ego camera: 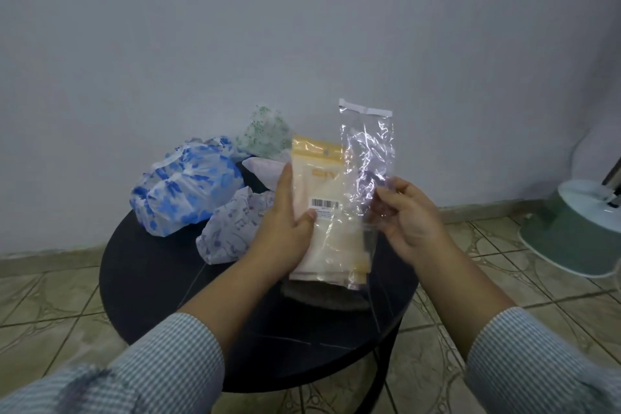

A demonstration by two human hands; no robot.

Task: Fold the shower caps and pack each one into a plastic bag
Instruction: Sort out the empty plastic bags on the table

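Above a round black table (151, 279) my left hand (285, 228) grips a yellow-topped pack of plastic bags (317, 208) with a barcode label, thumb on its front. My right hand (410, 218) pinches a single clear plastic bag (368, 158) that stands upright with a white strip at its top. Several shower caps lie heaped on the table's far left: a blue-and-white one (186, 188), a white one with small purple prints (232, 228), a green-speckled one (265, 134) and a pale pink one (265, 168) partly hidden behind the pack.
A plain grey wall stands right behind the table. The floor is patterned tile (50, 306). A pale green round base of some appliance (578, 239) sits on the floor at the right. A dark object (322, 296) lies on the table under the pack.
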